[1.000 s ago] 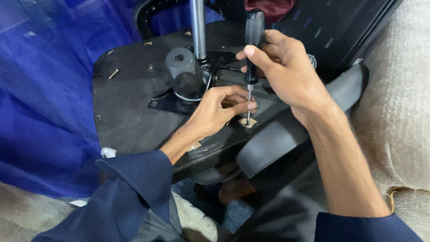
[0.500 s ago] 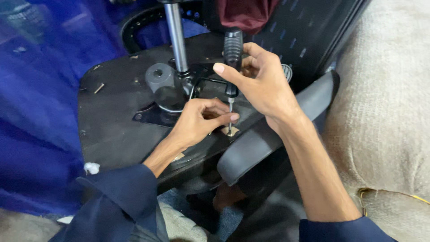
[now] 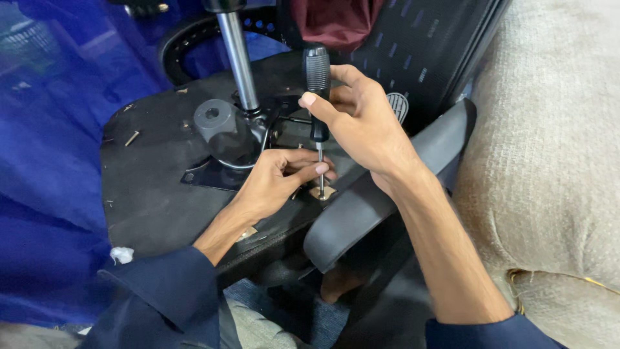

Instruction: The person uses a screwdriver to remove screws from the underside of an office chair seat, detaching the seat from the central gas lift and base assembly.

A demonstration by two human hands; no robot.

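An upturned chair seat carries the work, its black underside facing up. No container shows anywhere in view.

The right hand is clamped on a screwdriver, thumb pressed across the black ribbed handle and the other fingers curled round behind it. The screwdriver stands nearly upright: its long axis runs top to bottom, handle up, thin metal shaft pointing down. The tip meets a small tan plate near the seat's right edge, just beside the armrest, a black curved pad that slopes up toward the far right.

The left hand rests on the seat just left of the shaft. Its fingers are drawn together, with the fingertips pinched round the lower shaft just above the plate; whether they also hold a screw there cannot be told.

Near the seat's middle stands a shiny metal column, tilted slightly left at the top, rising from a black mechanism with a grey round knob. A loose screw lies near the seat's left edge. Blue sheeting lies beyond the left edge, coarse sacking to the right.
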